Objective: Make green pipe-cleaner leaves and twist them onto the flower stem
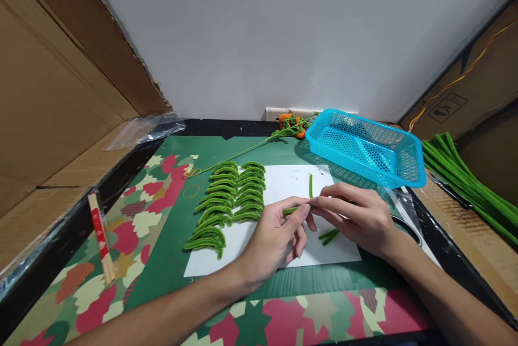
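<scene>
My left hand (273, 235) pinches a short green pipe cleaner (290, 210) between thumb and fingers above a sheet of white paper (238, 251). My right hand (360, 216) meets it, fingertips closed at the piece's right end, which they partly hide. Left of my hands, curved green pipe cleaner pieces lie in two columns, one on the left (212, 231) and one on the right (251, 180). A straight green piece (311, 185) rests on the paper beyond my fingers. Beneath my right hand, a few short green pieces (328, 237) stick out.
A blue plastic basket (364, 165) stands at the back right, beside orange-and-green pipe cleaner flowers (288, 121). Long green pipe cleaners (465, 178) lie on cardboard at far right. Scissors (410, 230) are partly hidden by my right wrist. A red-wrapped stick bundle (100, 235) lies left.
</scene>
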